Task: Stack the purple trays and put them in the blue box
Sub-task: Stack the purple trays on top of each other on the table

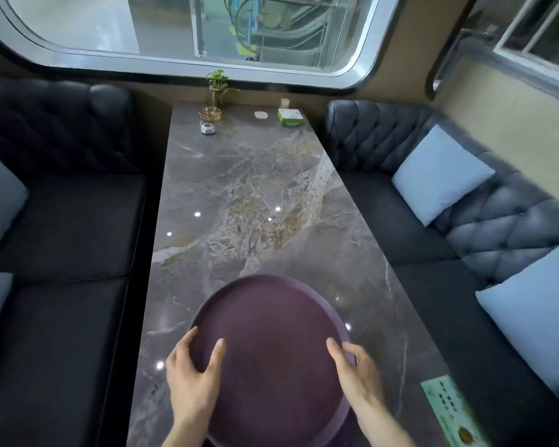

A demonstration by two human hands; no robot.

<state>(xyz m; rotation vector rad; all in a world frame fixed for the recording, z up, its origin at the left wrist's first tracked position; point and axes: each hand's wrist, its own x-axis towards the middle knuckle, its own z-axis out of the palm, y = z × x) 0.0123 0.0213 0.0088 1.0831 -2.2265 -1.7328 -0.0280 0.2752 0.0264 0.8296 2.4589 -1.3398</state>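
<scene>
Both hands hold the round purple plastic tray (pixel 271 343) at the near end of the grey marble table (pixel 239 195): left hand (pixel 191 379) and right hand (pixel 357 372) grip opposite rims. Print on the green card (pixel 452 411) and small green box (pixel 290 118) is illegible.

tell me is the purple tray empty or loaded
Empty: the purple tray shows bare surface, with only the left hand and right hand at its rim.
</scene>
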